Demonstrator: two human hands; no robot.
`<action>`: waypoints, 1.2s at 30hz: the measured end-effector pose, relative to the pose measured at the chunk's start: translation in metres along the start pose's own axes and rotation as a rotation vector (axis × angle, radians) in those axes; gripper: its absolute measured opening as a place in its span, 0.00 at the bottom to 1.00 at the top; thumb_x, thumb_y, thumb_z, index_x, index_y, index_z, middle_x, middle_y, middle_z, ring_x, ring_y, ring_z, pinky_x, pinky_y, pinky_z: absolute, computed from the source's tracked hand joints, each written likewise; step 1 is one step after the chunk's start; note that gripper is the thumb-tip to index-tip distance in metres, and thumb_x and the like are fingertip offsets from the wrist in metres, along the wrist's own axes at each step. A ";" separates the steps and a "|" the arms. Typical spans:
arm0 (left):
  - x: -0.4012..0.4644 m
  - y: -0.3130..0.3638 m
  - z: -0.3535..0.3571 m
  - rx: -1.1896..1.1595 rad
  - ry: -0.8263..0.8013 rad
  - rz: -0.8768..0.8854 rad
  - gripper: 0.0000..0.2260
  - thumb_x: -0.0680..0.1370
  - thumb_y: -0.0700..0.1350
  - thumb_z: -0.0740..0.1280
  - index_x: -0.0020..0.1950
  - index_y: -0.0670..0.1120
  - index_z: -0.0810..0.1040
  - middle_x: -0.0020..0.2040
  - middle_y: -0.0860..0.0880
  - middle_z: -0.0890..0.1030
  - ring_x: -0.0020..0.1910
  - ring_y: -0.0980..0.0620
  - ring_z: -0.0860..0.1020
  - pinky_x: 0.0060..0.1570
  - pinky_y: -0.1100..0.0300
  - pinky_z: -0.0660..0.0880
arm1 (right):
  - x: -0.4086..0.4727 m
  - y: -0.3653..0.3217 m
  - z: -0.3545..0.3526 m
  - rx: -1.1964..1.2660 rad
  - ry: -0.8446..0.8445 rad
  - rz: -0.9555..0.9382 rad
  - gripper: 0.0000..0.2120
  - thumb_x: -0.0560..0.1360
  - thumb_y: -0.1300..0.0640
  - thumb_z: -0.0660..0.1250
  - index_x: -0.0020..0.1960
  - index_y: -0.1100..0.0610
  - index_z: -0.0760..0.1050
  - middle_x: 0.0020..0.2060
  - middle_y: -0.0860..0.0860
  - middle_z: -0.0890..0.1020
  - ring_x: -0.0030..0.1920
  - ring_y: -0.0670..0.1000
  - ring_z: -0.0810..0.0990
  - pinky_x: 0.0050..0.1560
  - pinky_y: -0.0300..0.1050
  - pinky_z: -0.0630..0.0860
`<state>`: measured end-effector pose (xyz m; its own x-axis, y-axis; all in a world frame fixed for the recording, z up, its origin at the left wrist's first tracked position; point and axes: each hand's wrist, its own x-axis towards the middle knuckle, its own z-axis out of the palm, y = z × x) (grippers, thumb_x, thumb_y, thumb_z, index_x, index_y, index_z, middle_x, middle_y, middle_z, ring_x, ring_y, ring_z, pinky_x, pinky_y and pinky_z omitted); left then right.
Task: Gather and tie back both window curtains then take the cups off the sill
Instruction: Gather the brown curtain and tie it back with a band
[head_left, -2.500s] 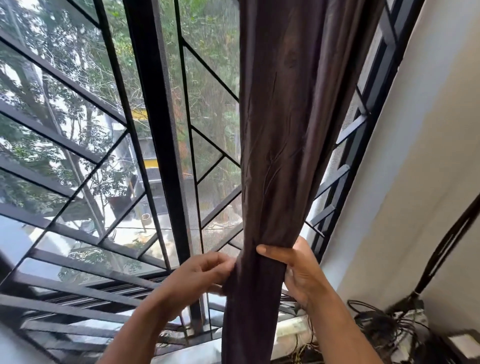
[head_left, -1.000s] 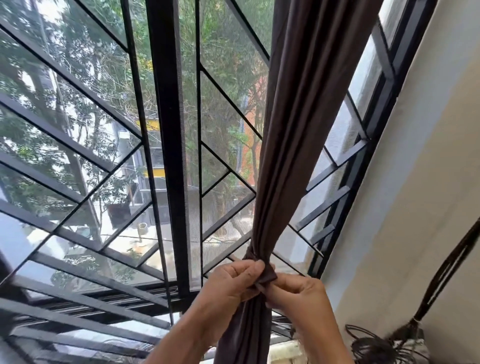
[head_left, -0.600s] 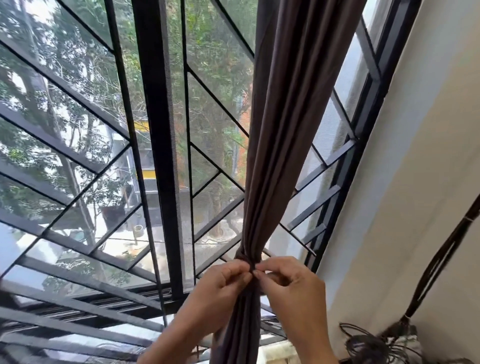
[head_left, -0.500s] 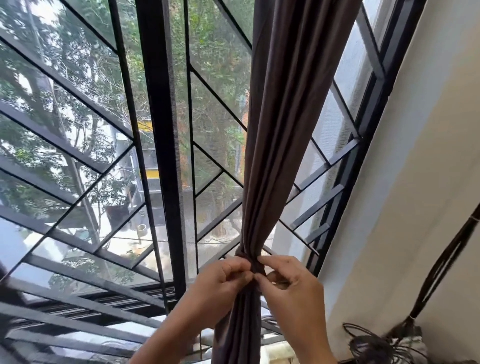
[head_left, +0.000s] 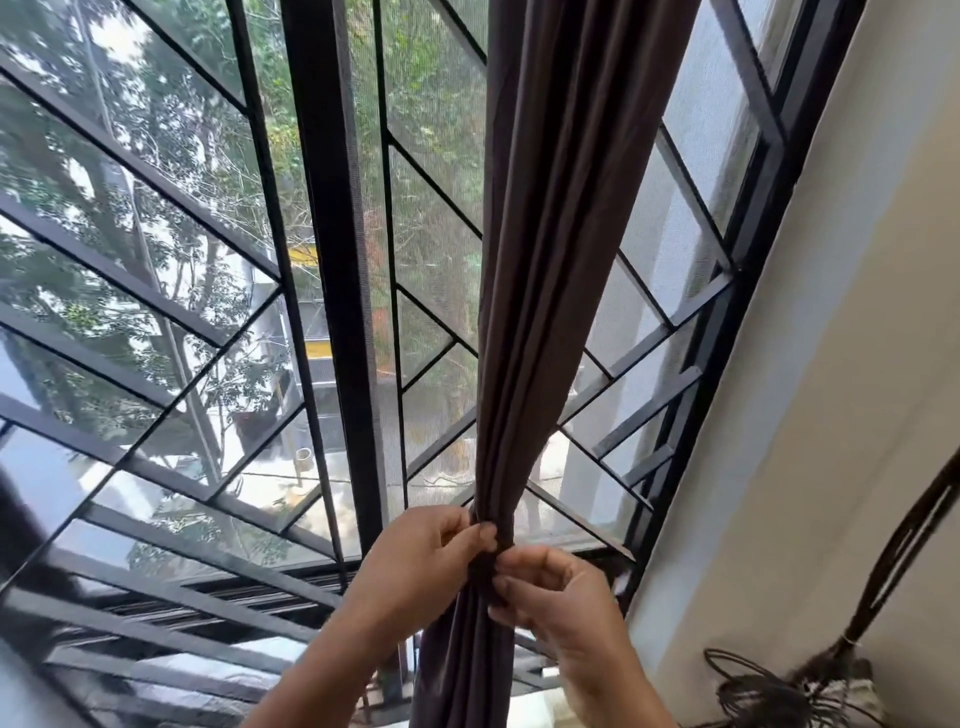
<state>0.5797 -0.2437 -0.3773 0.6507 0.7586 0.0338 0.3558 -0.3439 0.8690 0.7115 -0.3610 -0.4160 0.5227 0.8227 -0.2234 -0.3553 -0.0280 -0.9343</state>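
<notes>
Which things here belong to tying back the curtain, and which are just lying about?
In the job:
dark brown fabric curtain
left hand, pinching its gathered waist
right hand, pinching there too

Lying about:
tangled black cables
black metal window grille

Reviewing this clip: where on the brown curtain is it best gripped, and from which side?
Probably at the cinched waist of the curtain, where the folds narrow to one bundle. Come from both sides, as the left hand and right hand do, fingers pinching front.
</notes>
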 end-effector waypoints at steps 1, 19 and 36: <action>-0.003 0.004 0.001 0.157 0.061 0.031 0.16 0.82 0.57 0.68 0.39 0.48 0.80 0.34 0.45 0.82 0.32 0.55 0.78 0.38 0.50 0.78 | 0.003 -0.002 -0.001 -0.056 -0.002 -0.024 0.08 0.75 0.77 0.73 0.51 0.67 0.85 0.46 0.67 0.89 0.43 0.57 0.89 0.42 0.48 0.87; -0.019 -0.006 0.025 -0.976 0.258 -0.310 0.09 0.74 0.41 0.80 0.47 0.35 0.88 0.43 0.37 0.87 0.42 0.49 0.86 0.49 0.56 0.85 | 0.022 -0.024 0.046 -0.288 0.217 -0.214 0.12 0.72 0.69 0.76 0.42 0.52 0.89 0.31 0.55 0.87 0.36 0.58 0.89 0.51 0.66 0.88; -0.010 -0.016 0.021 -0.974 0.089 -0.487 0.07 0.70 0.43 0.79 0.47 0.45 0.88 0.41 0.45 0.86 0.37 0.55 0.84 0.41 0.59 0.80 | 0.032 -0.013 0.031 -0.473 0.165 -0.212 0.05 0.65 0.60 0.80 0.39 0.52 0.88 0.32 0.53 0.89 0.36 0.57 0.90 0.45 0.60 0.89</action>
<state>0.5817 -0.2570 -0.4018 0.5193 0.7451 -0.4185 -0.1469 0.5602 0.8152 0.7090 -0.3165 -0.4029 0.6732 0.7392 -0.0211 0.1394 -0.1548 -0.9781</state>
